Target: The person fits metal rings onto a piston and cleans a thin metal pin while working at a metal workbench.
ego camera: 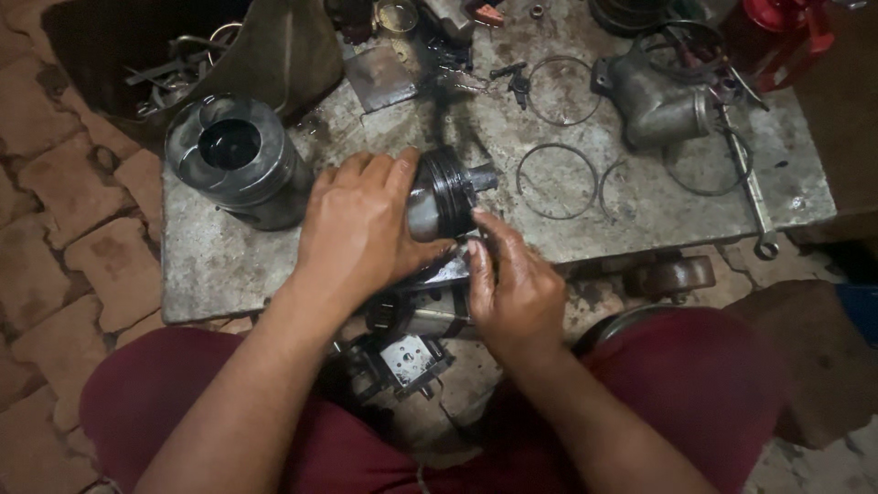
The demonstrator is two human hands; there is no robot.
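My left hand (361,224) wraps around a grey metal piston (444,192) lying on its side at the front of a worn metal slab (210,265). Dark rings sit in grooves round the piston's crown. My right hand (512,284) pinches at the piston's lower edge with thumb and forefinger. A second, upright piston (238,160) with a dark bowl in its top stands left of my left hand. Loose thin piston rings (555,181) lie on the slab just right of the held piston.
A grey cast pipe elbow (654,96) lies at the back right, a long spanner (752,192) along the right edge. A container of metal scraps (183,64) sits back left. Small machined parts (407,357) lie between my knees. Brick paving (64,229) surrounds the slab.
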